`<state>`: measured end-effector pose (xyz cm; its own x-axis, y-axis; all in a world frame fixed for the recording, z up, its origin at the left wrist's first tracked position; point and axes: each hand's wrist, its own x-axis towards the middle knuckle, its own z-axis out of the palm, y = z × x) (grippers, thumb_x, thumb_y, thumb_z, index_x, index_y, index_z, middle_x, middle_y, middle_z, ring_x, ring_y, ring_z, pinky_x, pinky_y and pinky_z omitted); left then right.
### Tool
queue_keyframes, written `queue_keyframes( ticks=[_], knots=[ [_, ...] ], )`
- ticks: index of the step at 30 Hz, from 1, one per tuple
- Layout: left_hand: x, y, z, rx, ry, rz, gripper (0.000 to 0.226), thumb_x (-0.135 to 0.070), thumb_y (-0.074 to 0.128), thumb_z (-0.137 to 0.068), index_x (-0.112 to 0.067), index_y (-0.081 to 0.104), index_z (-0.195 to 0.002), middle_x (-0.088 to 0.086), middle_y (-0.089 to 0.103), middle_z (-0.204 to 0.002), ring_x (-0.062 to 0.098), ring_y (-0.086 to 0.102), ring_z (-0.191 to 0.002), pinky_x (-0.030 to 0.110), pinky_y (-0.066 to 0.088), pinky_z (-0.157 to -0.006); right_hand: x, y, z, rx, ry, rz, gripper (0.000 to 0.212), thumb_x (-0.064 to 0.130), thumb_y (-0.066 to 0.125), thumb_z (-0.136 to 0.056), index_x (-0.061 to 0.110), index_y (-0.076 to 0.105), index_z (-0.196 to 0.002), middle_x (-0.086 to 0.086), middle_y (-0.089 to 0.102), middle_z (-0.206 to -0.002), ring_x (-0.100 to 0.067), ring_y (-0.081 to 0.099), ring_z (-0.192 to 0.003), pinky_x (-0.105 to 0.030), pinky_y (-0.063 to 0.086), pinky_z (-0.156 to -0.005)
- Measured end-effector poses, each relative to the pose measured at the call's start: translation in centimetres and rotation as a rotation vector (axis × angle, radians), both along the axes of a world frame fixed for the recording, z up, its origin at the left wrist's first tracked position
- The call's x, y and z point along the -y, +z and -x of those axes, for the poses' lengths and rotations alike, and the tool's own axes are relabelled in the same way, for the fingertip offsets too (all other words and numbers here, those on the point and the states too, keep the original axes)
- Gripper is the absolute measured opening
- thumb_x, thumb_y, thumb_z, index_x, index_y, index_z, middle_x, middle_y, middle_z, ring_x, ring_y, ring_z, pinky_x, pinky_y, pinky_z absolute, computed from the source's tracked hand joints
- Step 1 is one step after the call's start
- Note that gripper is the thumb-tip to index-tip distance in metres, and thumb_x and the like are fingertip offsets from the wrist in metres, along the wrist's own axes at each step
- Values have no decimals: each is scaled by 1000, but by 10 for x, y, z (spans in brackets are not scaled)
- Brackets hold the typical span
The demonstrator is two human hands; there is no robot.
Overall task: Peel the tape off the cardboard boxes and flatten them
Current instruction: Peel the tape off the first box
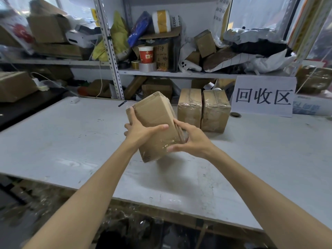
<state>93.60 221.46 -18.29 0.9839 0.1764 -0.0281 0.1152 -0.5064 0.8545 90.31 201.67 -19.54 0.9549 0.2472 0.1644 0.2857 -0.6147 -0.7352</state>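
Table [71, 141] | L hand [142, 131], R hand [191, 141] grip 1 box [154, 114] | 2 boxes [189, 106] [215, 110]

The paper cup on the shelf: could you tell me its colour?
Cup red with white rim; head view.

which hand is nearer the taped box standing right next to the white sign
Right. The right hand grips the held box on the side facing that taped box; the left hand grips its opposite side, farther off.

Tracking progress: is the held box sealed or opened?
Sealed: clear tape wraps the held box, flaps closed; left hand and right hand grip it.
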Motion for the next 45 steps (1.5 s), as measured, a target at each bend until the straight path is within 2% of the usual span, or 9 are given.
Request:
queue_keyframes(
  ticks=[4,9,16,25,29,33,36,41,45],
  knots=[
    [-5,8,0,98,-45,142,123,-48,88,-63,-31,7,-154,9,34,-148,31,43,-131,49,43,-104,-4,-3,-6,106,37,-103,104,19,89,-60,17,33,-147,2,57,-132,-13,56,-118,-36,52,-96],
    [-22,45,3,214,-213,297,97,-59,83,-49,-20,49,-132,3,57,-130,21,58,-117,43,51,-100,-5,32,-10,208,-223,-330,52,40,73,-79,12,59,-121,2,69,-106,-9,65,-93,-29,57,-80],
    [-31,54,-4,306,-229,193,33,-28,63,-94,-18,61,-125,0,66,-109,22,64,-106,25,49,-77,0,50,-9,-6,-192,-153,44,49,52,-93,9,71,-91,-3,71,-79,-13,58,-59,-23,43,-54],
    [-11,59,1,395,-173,-211,65,-57,67,-82,-23,57,-136,1,59,-116,13,58,-100,28,52,-85,8,47,-5,309,-382,-39,24,23,75,-81,15,72,-103,-5,57,-102,-14,52,-89,-30,45,-83],
    [-1,58,5,356,-264,-243,82,-47,82,-71,-21,50,-142,0,61,-128,7,55,-100,12,41,-78,9,41,-6,340,-337,-66,25,8,58,-93,7,67,-116,-9,64,-111,-22,59,-103,-39,50,-94],
    [-2,55,-2,290,-193,-191,80,-39,75,-84,-25,35,-152,8,44,-147,25,42,-133,33,36,-106,12,39,-2,279,-237,-47,40,0,42,-97,7,53,-135,-12,61,-127,-13,58,-95,-22,44,-86],
    [1,49,-6,249,-147,-175,73,-45,66,-90,-34,30,-153,12,35,-144,31,35,-135,43,31,-112,12,40,-1,365,-263,-54,44,-7,41,-94,9,57,-131,-11,62,-123,-18,59,-101,-31,50,-92],
    [5,34,-10,262,-127,40,70,-41,73,-85,-21,36,-141,5,48,-140,16,48,-115,29,44,-91,5,38,-3,347,-182,8,23,15,57,-95,15,70,-113,-6,54,-97,-20,54,-91,-30,46,-83],
    [2,26,-15,204,-116,171,69,-54,82,-69,-34,45,-124,0,51,-131,20,52,-118,36,49,-97,7,35,1,324,-125,26,50,38,79,-73,22,67,-119,0,51,-104,-12,51,-95,-22,46,-84]
  ],
)
